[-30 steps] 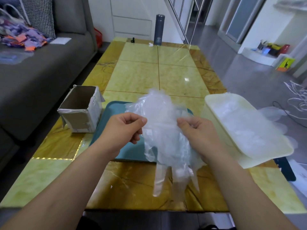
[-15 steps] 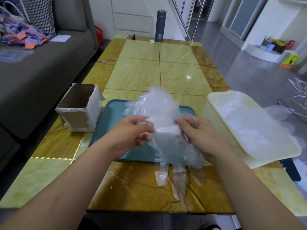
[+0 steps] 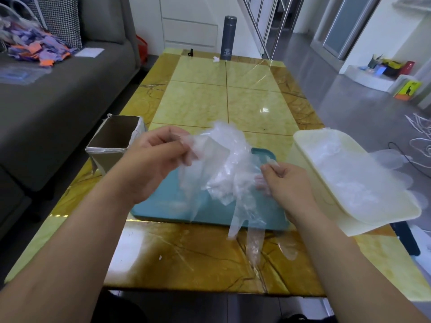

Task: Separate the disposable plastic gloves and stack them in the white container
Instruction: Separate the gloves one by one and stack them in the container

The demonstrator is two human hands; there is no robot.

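Pinching the plastic gloves (image 3: 224,169) tight, the left hand (image 3: 156,157) and right hand (image 3: 286,183) needed a slow, even peel apart (thin film clung).

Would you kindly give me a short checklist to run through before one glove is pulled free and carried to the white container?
1. Left hand pinches the glove clump: ok.
2. Right hand pinches a film edge of the clump: ok.
3. Right hand's pinch holds one glove only: cannot tell.
4. One glove free of the clump: not ok, film spans both hands.
5. White container open at the right, with gloves lying inside: ok.
6. Way from the right hand to the container free of things: ok.
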